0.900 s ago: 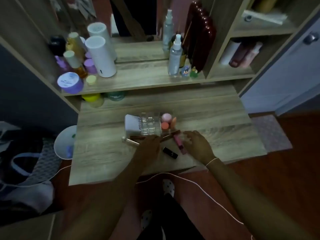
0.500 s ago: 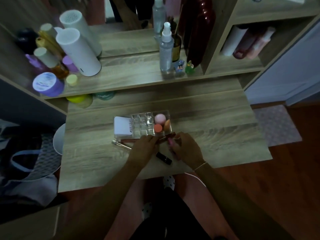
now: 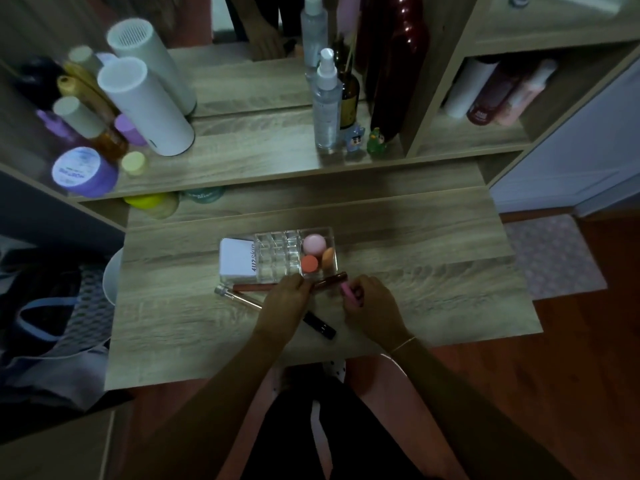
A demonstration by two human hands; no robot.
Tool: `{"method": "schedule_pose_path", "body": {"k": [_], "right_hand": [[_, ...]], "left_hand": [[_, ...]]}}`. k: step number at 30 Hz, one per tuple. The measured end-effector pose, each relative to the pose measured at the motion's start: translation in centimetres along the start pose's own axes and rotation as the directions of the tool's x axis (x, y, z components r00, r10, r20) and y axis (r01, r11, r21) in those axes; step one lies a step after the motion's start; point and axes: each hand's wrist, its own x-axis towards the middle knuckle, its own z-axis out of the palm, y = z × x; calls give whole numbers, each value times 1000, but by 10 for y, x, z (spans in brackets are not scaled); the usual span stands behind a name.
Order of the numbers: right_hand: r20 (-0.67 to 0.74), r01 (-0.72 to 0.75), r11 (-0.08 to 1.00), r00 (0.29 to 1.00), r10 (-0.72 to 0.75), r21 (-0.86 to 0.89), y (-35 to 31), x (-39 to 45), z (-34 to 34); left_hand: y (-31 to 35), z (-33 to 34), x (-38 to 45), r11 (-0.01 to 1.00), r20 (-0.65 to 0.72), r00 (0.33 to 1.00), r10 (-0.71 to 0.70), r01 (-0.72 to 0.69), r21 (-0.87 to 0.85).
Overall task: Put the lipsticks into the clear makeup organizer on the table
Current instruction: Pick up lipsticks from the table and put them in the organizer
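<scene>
One clear makeup organizer [image 3: 277,259] stands on the wooden table [image 3: 433,278], its middle a grid of small empty compartments; the right-hand compartment holds three sponges [image 3: 314,244], one pink, one coral and one orange, and a white box [image 3: 238,260] fills the left end. Five lipsticks lie or are held just in front of the organizer, none of them inside it. A clear-capped rose-gold tube [image 3: 237,296] lies farthest left, a thin reddish-brown stick [image 3: 252,287] lies along the organizer's front wall, a dark brown tube [image 3: 330,280] lies at the front right corner, a black tube [image 3: 320,325] lies between the two wrists, and a pink lipstick [image 3: 348,294] sits in the right hand [image 3: 372,306]. That hand's grip is clamped on the pink lipstick, fingers curled over it with the knuckles up. The left hand [image 3: 287,303] is palm down over the near ends of the rose-gold and reddish-brown sticks, its fingertips at the dark brown tube; whether its grip is closed on anything I cannot tell. Both forearms reach in from the near edge of the table, converging toward the organizer.
</scene>
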Motion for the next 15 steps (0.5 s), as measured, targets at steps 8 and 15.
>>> {"method": "schedule_pose_path", "body": {"k": [8,15], "right_hand": [[-129,-59,994,989,71,97,1,-1,-6],[-168,46,985,986,-18,164,-20,1,-30]], "left_hand": [[-7,-6,-12,980,-15,1000,-4,1,-198],[-31,-36,-24,898,-143,986,-83,11,-441]]}}
